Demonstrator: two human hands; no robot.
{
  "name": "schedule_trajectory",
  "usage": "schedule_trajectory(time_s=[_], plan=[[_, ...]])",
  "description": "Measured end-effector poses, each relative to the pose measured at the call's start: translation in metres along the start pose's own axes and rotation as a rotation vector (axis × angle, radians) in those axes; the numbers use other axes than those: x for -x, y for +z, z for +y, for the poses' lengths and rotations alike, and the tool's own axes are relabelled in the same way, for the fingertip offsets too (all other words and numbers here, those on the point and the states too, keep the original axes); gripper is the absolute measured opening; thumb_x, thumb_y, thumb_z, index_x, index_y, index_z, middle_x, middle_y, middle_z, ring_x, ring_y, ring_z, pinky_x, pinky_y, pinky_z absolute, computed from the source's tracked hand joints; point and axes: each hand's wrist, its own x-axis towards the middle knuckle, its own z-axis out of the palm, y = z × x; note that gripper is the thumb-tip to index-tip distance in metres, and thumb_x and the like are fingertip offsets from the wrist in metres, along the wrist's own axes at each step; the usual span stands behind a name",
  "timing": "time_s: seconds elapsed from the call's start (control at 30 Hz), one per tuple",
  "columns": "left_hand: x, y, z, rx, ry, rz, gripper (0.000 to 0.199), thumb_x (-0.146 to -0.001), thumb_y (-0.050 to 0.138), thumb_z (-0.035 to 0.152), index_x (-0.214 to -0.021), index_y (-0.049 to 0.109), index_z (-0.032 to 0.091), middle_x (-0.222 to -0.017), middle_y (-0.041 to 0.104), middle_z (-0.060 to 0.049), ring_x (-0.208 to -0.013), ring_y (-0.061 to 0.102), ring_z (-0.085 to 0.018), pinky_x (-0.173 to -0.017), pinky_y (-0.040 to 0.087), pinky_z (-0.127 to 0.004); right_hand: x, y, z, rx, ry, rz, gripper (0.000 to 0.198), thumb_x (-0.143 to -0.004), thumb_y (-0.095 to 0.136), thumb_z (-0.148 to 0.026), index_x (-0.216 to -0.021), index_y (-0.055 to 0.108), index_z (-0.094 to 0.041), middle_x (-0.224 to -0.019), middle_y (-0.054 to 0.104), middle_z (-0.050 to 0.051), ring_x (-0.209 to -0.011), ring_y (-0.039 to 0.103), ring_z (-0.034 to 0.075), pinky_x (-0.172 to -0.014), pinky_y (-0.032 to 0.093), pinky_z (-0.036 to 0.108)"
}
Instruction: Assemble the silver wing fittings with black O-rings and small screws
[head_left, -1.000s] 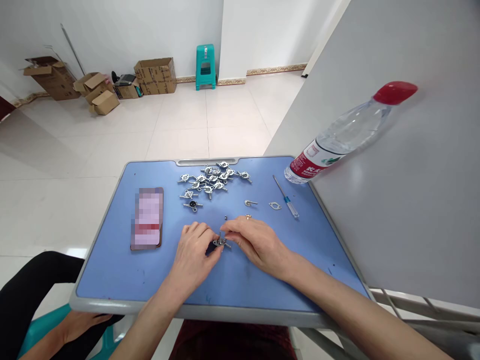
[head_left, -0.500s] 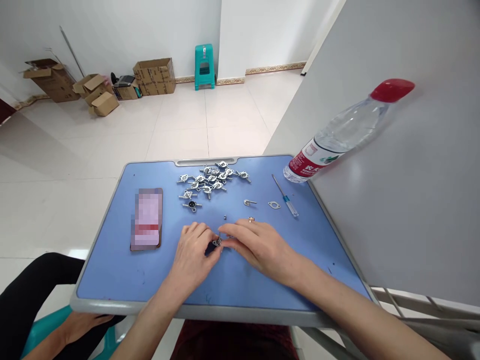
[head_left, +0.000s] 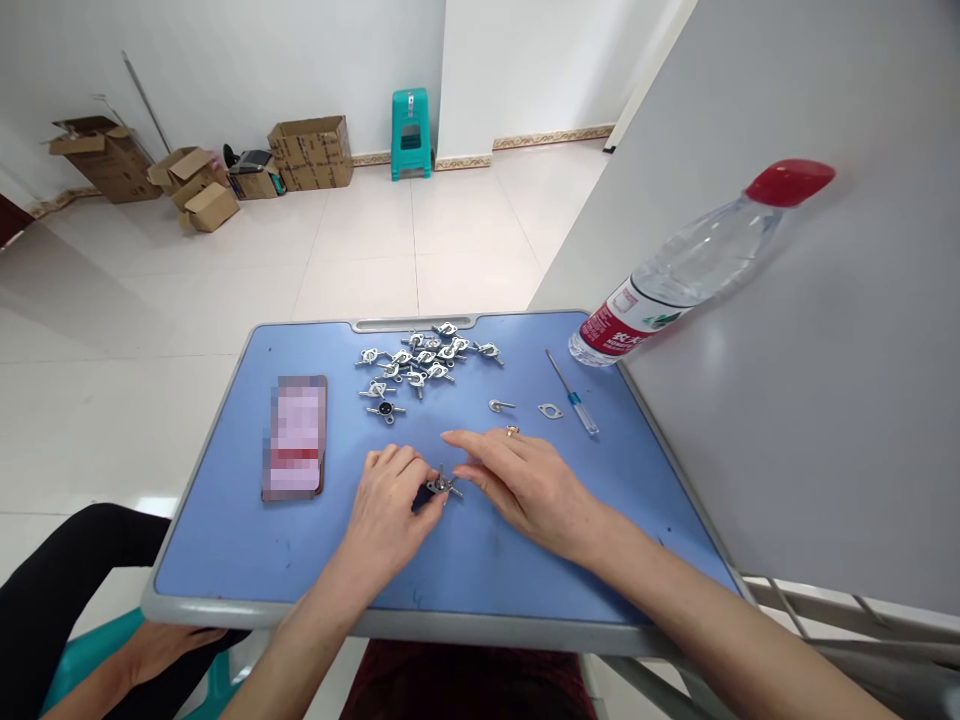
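The blue table (head_left: 225,540) has a grey rim and a slot handle (head_left: 413,323) at its far edge. A phone (head_left: 295,437) lies near the left edge, a heap of metal parts (head_left: 420,357) near the far edge, with one black-centred part (head_left: 385,409) just nearer than the heap. Toward the right edge lie a hook (head_left: 500,405), a flat plate (head_left: 550,410) and a screwdriver (head_left: 571,392), a bottle (head_left: 697,265) stands at the far right corner, and both hands (head_left: 394,510) (head_left: 525,480) rest mid-table around a small part (head_left: 441,486).
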Motion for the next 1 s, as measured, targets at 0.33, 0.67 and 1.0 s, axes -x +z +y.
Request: schedule_trajectory(time_s=[0.33, 0.67, 1.0], plan=[[0.001, -0.001, 0.001, 0.013, 0.009, 0.004, 0.009, -0.085, 0.059, 0.015, -0.079, 0.055, 0.02, -0.083, 0.062, 0.0, -0.079, 0.052, -0.019, -0.072, 0.037, -0.034, -0.002, 0.0, -0.006, -0.058, -0.106, 0.009, 0.033, -0.098, 0.037, -0.011, -0.128, 0.048, -0.019, -0.087, 0.068, 0.006, -0.07, 0.062, 0.016, -0.059, 0.05, 0.028], [0.0, 0.001, 0.002, -0.007, 0.004, -0.002, 0.01, -0.086, 0.058, 0.017, -0.077, 0.054, 0.021, -0.081, 0.061, 0.0, -0.078, 0.053, -0.019, -0.07, 0.037, -0.034, 0.0, 0.008, -0.007, 0.037, -0.047, 0.083, 0.023, -0.1, 0.042, -0.026, -0.109, 0.062, -0.019, -0.069, 0.061, 0.002, -0.054, 0.053, 0.012, -0.049, 0.041, 0.024], [0.0, 0.0, 0.001, 0.003, 0.008, -0.011, 0.01, -0.084, 0.062, 0.015, -0.08, 0.054, 0.02, -0.084, 0.062, 0.0, -0.08, 0.053, -0.02, -0.072, 0.036, -0.034, -0.001, 0.0, -0.007, -0.048, -0.084, 0.056, 0.031, -0.098, 0.037, -0.013, -0.126, 0.051, -0.018, -0.082, 0.065, 0.005, -0.069, 0.06, 0.015, -0.058, 0.047, 0.026]])
